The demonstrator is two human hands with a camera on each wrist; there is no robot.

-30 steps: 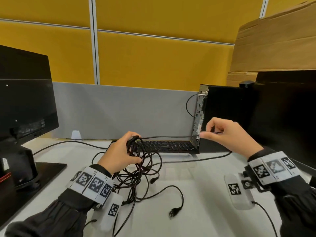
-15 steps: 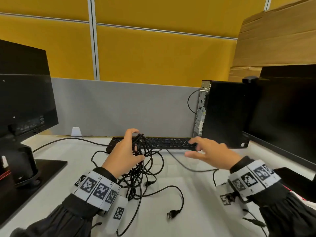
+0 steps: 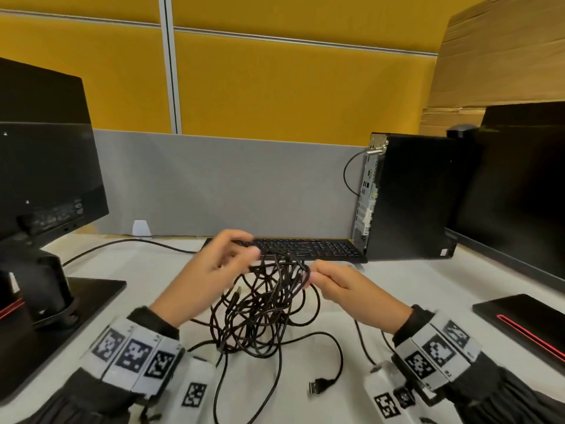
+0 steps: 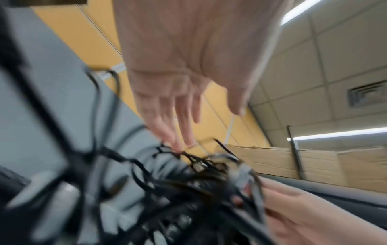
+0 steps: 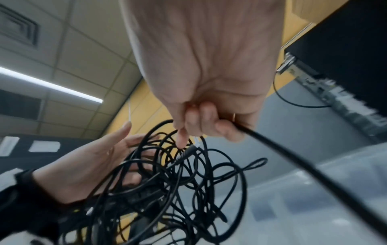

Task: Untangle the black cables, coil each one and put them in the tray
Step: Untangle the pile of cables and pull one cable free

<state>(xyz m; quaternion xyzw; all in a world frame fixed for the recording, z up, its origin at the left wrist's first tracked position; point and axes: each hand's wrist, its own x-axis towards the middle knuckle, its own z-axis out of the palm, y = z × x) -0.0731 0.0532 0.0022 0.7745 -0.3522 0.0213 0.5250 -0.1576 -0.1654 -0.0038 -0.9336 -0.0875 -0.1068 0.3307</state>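
A tangle of black cables [image 3: 263, 310] hangs between my hands above the white desk, its lower loops and a USB plug [image 3: 318, 387] lying on the desk. My right hand [image 3: 312, 275] pinches strands at the tangle's upper right; in the right wrist view its curled fingers [image 5: 201, 122] grip the cables [image 5: 178, 174]. My left hand [image 3: 244, 252] is at the upper left with fingers stretched out. In the blurred left wrist view those fingertips [image 4: 180, 145] touch the strands [image 4: 199, 165]. A clear plastic tray [image 5: 314, 190] lies just beyond, mostly hidden behind my right hand.
A black keyboard [image 3: 305, 247] lies behind the tangle by the grey partition. A PC tower [image 3: 409, 197] stands at the back right, beside a monitor [image 3: 513, 194] and its base [image 3: 526, 319]. Another monitor [image 3: 46, 163] stands left.
My right hand came left from the PC tower and took hold of the tangle. My left hand loosened its grip and spread its fingers. The bundle now sits more between both hands.
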